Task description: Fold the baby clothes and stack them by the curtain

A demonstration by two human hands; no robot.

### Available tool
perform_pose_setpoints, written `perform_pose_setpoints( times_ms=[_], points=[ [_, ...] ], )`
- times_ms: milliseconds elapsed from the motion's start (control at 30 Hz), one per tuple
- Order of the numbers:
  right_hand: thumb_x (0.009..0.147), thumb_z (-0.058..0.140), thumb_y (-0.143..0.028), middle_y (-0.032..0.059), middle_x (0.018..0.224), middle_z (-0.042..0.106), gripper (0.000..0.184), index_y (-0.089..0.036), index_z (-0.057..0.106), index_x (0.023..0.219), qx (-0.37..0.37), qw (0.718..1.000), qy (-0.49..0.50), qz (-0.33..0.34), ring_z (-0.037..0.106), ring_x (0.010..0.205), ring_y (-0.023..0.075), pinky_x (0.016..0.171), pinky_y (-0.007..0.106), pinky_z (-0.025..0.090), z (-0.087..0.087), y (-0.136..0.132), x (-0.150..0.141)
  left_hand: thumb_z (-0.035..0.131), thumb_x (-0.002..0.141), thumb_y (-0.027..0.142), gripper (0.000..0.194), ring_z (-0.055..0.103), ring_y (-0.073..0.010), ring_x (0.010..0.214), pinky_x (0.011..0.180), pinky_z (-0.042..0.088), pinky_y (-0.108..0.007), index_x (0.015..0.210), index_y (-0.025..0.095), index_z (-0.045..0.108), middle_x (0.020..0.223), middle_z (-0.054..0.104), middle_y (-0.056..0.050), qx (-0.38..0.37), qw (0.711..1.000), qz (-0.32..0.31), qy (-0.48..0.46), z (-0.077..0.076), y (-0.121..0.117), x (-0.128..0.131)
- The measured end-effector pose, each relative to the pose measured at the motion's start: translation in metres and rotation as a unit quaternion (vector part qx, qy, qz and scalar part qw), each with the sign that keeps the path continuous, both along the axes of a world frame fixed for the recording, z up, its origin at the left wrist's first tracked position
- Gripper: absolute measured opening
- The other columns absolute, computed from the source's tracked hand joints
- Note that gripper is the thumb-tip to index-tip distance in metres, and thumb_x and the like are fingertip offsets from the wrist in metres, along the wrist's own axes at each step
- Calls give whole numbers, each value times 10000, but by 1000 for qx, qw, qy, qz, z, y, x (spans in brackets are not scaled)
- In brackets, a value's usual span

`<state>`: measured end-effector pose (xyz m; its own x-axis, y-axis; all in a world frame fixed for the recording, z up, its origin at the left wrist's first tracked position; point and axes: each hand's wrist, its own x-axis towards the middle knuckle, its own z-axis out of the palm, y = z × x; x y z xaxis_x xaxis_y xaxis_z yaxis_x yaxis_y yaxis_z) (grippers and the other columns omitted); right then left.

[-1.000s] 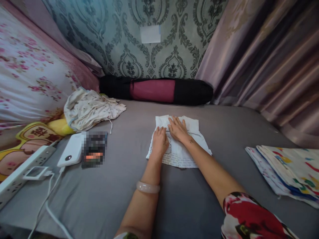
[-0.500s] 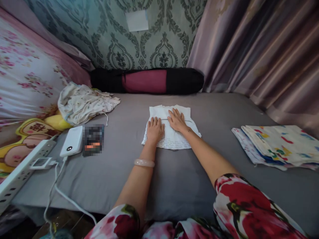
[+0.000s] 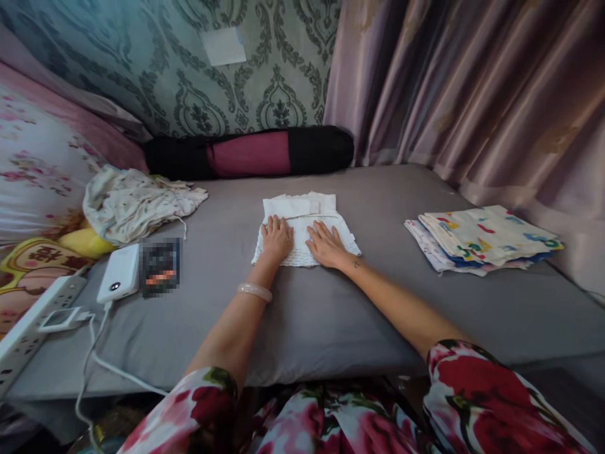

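Observation:
A small white garment point(image 3: 302, 230) with fine print along its lower part lies flat on the grey sheet point(image 3: 340, 328), its upper part folded across. My left hand point(image 3: 277, 238) rests palm down on its left side, fingers stretched out. On the right side of the cloth my right hand point(image 3: 327, 243) also lies flat, fingers spread. Neither hand grips the fabric. Part of the garment is hidden under both palms.
Folded printed cloths point(image 3: 486, 236) are stacked on the right. A crumpled patterned cloth point(image 3: 137, 202) lies back left. Nearer on the left are a white power bank point(image 3: 119, 274), a pixelated item point(image 3: 161, 268), and a power strip point(image 3: 40, 328) with cables. A black-and-maroon bag point(image 3: 248, 153) lies along the wall.
My right hand has slid down from the garment's upper fold to its lower right part. My left hand stays flat on the left side. The view has turned somewhat to the right.

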<state>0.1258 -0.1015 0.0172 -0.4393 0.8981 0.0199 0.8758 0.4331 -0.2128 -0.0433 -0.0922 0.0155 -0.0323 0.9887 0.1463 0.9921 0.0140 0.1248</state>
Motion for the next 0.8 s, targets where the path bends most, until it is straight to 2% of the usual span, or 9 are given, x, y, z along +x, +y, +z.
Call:
perform_pose_setpoints(
  times_ms=[200, 433, 567, 700, 800],
  points=[
    [994, 204, -401, 133, 1572, 210, 565, -149, 304, 1490, 7, 1000, 7, -20, 153, 1449, 263, 1149, 513, 97, -2, -6, -3, 254, 982, 369, 550, 244, -301, 1430, 1152, 217, -488, 1435, 76, 360, 1525, 322, -177, -31, 997, -72, -11, -1, -24, 22],
    [992, 228, -381, 128, 1562, 245, 548, -152, 328, 1479, 15, 1000, 13, -24, 178, 1441, 266, 1149, 507, 105, -3, -7, -3, 257, 990, 359, 519, 275, -294, 1417, 1151, 221, -480, 1409, 79, 384, 1507, 355, -178, -37, 996, -80, -18, -2, -30, 25],
    [986, 264, -367, 150, 1561, 239, 549, -122, 336, 1472, 1, 1000, 19, -4, 174, 1442, 277, 1152, 485, 118, -1, -9, 5, 307, 983, 386, 523, 282, -289, 1413, 1148, 235, -449, 1393, 73, 392, 1503, 352, -190, -36, 994, -99, -12, -1, -33, 13],
    [969, 309, -341, 152, 1562, 234, 545, -120, 337, 1466, -19, 999, 25, 38, 168, 1445, 258, 1153, 456, 136, 6, -15, 23, 368, 964, 404, 549, 293, -295, 1405, 1140, 245, -451, 1404, 75, 375, 1491, 362, -200, -34, 993, -109, 2, 2, -41, -11],
    [943, 365, -285, 131, 1515, 339, 518, -147, 374, 1442, 13, 998, 40, 43, 279, 1398, 238, 1136, 418, 195, 12, -17, 43, 382, 950, 414, 563, 319, -313, 1384, 1110, 285, -467, 1407, 86, 370, 1472, 381, -205, -13, 995, -97, 11, 4, -49, -34]
  ],
)
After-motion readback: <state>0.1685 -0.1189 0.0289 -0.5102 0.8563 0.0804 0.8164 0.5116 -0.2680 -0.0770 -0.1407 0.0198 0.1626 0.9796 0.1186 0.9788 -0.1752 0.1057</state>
